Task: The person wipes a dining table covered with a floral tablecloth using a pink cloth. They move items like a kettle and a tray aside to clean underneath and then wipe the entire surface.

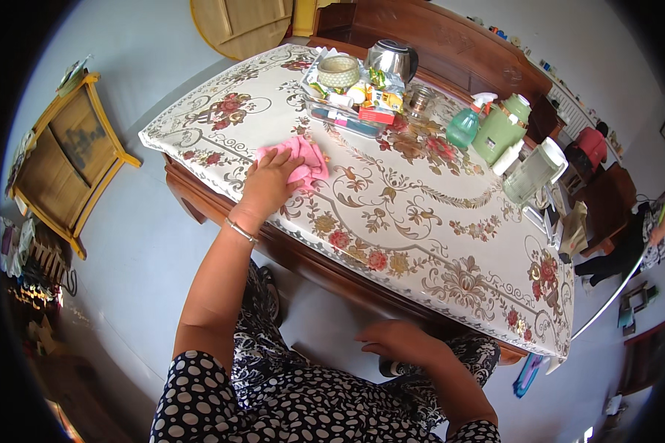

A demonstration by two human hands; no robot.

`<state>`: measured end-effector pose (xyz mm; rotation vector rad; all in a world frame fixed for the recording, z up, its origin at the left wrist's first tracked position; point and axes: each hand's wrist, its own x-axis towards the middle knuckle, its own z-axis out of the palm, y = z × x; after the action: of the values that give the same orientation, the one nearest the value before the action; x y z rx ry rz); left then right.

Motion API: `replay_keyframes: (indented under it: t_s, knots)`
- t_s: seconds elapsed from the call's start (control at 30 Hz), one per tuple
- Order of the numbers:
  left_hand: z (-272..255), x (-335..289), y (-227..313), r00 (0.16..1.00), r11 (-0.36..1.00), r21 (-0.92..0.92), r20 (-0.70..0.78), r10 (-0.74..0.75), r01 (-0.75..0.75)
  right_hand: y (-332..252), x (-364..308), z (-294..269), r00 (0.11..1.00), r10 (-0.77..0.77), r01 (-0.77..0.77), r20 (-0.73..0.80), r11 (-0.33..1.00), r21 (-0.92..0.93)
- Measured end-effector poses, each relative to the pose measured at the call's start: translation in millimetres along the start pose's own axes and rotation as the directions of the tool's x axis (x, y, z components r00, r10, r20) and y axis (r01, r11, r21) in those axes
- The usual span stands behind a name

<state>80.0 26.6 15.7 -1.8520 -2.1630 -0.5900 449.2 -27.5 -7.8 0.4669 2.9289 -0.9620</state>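
The room is evenly lit by soft daylight, perhaps from the upper right, though no window shows. The tablecloth (391,199) is bright and a little washed out toward its far end, and the kettle (393,59) carries a small glare spot. A soft shadow lies on the floor (148,251) under the table's near edge. The centre is fairly sharp. Toward the rim the fisheye bends the table edges, detail smears, and the corners fall to black. The lower left corner is dim and murky.
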Motion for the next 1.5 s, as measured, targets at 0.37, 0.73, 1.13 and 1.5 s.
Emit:
replay_keyframes:
  t_s: [0.37,0.73,1.13,1.5]
  knots:
    - [3,-6,-2,0.99,0.998,-0.048,-0.136,-0.034,0.027,-10,150,-138,0.87,0.224,0.02,-0.44,0.875,0.484]
    - [1,-8,-5,0.986,0.996,-0.086,-0.157,-0.052,0.039,61,316,-145,0.638,0.674,0.331,-0.373,0.197,0.923]
    - [4,-8,-5,0.986,0.995,-0.084,-0.152,-0.071,0.059,85,344,-161,0.555,0.764,0.405,-0.329,0.098,0.909]
    - [2,-9,-6,0.984,0.996,-0.06,-0.164,-0.07,0.061,58,340,-157,0.666,0.56,0.021,-0.493,0.646,0.763]
